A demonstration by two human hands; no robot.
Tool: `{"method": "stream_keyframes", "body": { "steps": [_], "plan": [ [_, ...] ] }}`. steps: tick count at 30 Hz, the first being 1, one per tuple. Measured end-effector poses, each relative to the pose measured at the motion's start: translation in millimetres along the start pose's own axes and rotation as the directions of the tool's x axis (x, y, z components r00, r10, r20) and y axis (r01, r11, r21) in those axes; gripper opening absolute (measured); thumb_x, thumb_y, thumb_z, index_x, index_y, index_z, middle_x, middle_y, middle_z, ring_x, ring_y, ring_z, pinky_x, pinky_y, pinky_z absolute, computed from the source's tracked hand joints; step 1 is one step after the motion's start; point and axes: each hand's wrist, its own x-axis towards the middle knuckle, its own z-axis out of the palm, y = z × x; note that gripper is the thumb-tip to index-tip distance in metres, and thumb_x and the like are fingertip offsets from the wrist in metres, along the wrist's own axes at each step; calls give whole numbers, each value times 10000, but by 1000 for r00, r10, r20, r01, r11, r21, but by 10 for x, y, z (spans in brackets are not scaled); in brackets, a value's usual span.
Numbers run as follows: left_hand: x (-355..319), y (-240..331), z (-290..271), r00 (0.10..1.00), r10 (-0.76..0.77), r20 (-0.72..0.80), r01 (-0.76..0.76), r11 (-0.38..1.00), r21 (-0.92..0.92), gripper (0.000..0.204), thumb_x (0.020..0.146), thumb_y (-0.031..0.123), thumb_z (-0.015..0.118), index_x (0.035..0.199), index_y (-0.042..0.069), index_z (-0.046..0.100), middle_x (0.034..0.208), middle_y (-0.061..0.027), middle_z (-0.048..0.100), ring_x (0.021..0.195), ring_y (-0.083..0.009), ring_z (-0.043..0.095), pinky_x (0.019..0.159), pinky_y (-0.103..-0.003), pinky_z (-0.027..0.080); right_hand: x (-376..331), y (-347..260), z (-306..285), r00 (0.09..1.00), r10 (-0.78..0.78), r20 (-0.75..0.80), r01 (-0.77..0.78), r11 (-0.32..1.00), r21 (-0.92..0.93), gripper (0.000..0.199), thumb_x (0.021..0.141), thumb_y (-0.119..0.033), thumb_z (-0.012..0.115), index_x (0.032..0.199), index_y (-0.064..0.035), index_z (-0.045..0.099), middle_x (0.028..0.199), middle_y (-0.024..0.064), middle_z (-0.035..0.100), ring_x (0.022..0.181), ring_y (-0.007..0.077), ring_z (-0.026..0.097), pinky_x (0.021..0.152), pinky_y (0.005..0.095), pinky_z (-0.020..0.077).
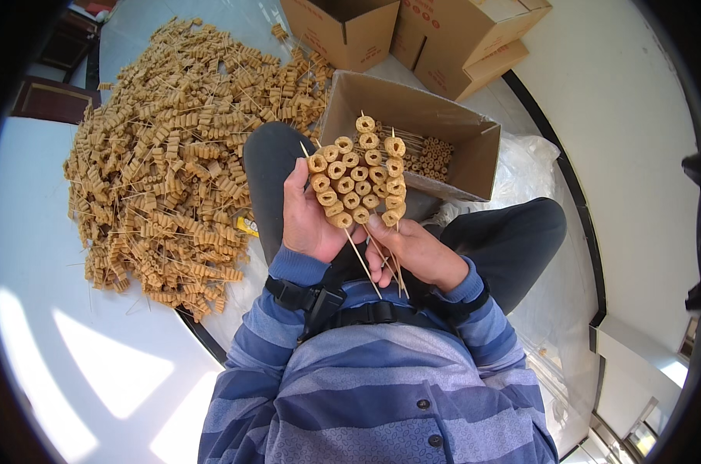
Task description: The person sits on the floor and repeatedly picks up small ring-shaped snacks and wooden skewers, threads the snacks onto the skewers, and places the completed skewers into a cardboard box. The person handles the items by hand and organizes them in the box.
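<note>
A white desk (80, 371) is seen at left, curved along its dark edge, sunlit patches on the near part. A big heap of skewers (172, 155) is spread over the far part of the desk, tan ring-shaped pieces threaded on thin sticks, lying loose in all directions. An open box (443, 131) is propped on the person's lap, between the knees in dark trousers; more filled skewers are laid inside at its bottom. Two more boxes (412, 35) are stood beyond it on the floor, one open, one with flaps partly folded. A clear plastic sheet (532, 166) is bunched just right of the open box. A striped blue shirt with a black chest strap is seen at the lower edge. A fan of skewers (358, 174) is held up just in front of the open box, about four sticks of round tan rings side by side, bare stick ends pointing down toward the chest. The left hand (308, 216) is closed around the left side of the fan, thumb against the rings. The right hand (412, 247) is closed on the lower sticks, fingers pinching them just below the rings, touching the left hand.
</note>
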Motion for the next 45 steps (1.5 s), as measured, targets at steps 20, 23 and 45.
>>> {"method": "stream_keyframes", "body": {
  "steps": [20, 23, 45],
  "plan": [
    [78, 32, -17, 993, 107, -40, -111, 985, -134, 622, 1013, 541, 429, 1384, 49, 508, 1322, -157, 601, 1216, -333, 580, 1053, -506, 444, -58, -17, -60, 991, -14, 135, -6, 989, 150, 590, 1108, -467, 248, 1187, 19, 574, 501, -59, 317, 389, 55, 247, 386, 222, 228],
    [84, 58, -70, 996, 47, 71, -41, 995, -89, 689, 999, 591, 409, 1418, 49, 479, 1367, -183, 569, 1264, -366, 547, 1079, -531, 424, -45, -14, -67, 982, -35, 184, 5, 987, 163, 627, 1107, -478, 211, 1190, 25, 576, 497, -58, 327, 377, 55, 251, 376, 215, 226],
    [114, -120, 24, 978, 209, 19, -207, 947, 244, 738, 996, 605, 426, 1497, 64, 397, 1381, -197, 554, 1212, -386, 585, 1016, -470, 499, 205, 112, -207, 635, -550, -542, -384, 384, -840, 216, 968, -230, 560, 1091, -54, 549, 734, 212, 692, 705, 377, 707, 655, 502, 563]
  ]
}}
